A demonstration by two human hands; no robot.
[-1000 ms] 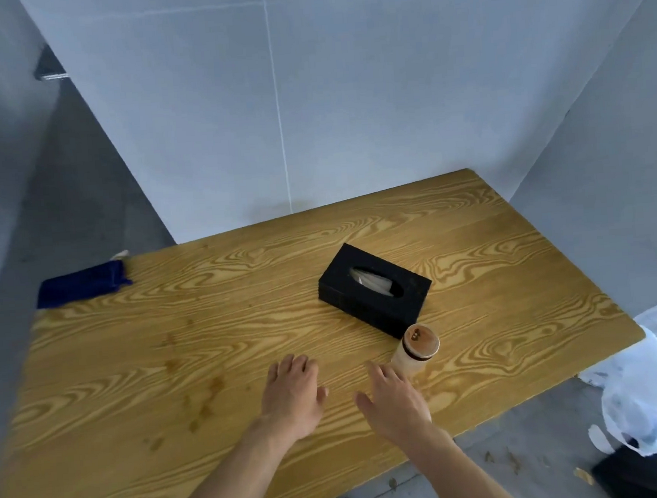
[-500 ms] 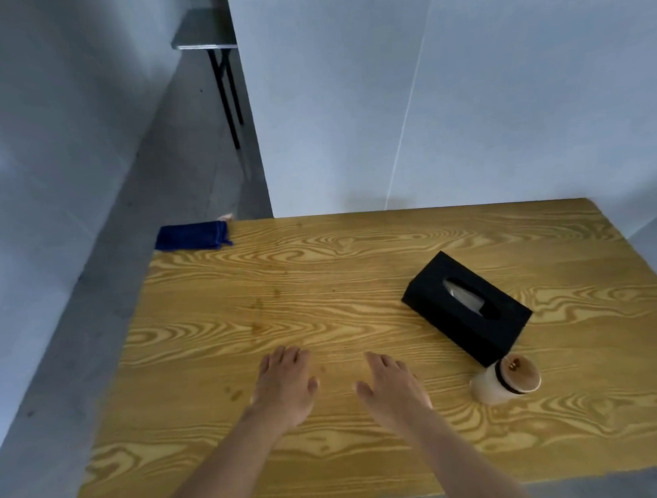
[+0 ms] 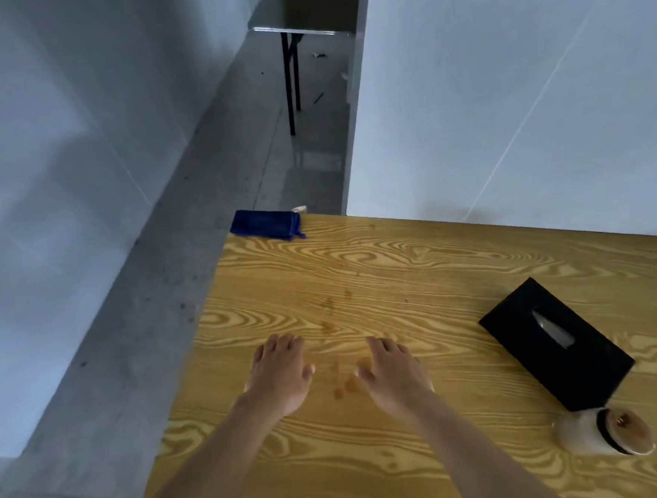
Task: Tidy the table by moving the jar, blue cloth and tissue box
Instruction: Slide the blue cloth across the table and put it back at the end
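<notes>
A folded blue cloth (image 3: pixel 266 224) lies on the far left corner of the wooden table (image 3: pixel 417 266), partly over the edge. A black tissue box (image 3: pixel 555 343) with an oval slot sits at the right. Just in front of it stands a pale jar (image 3: pixel 604 432) with a wooden lid and dark band. My left hand (image 3: pixel 279 372) and my right hand (image 3: pixel 396 374) lie flat, palms down, side by side on the near middle of the table, fingers straight, holding nothing. Both are well away from the cloth, box and jar.
Grey walls stand to the left and behind the table. A gap of concrete floor (image 3: pixel 215 202) runs along the table's left side. A small dark table (image 3: pixel 303 15) on thin legs stands far back in that gap.
The view has swung to the left, so the box and jar now sit at the right edge and the cloth is nearer the centre. Both hands have stayed flat on the table.
</notes>
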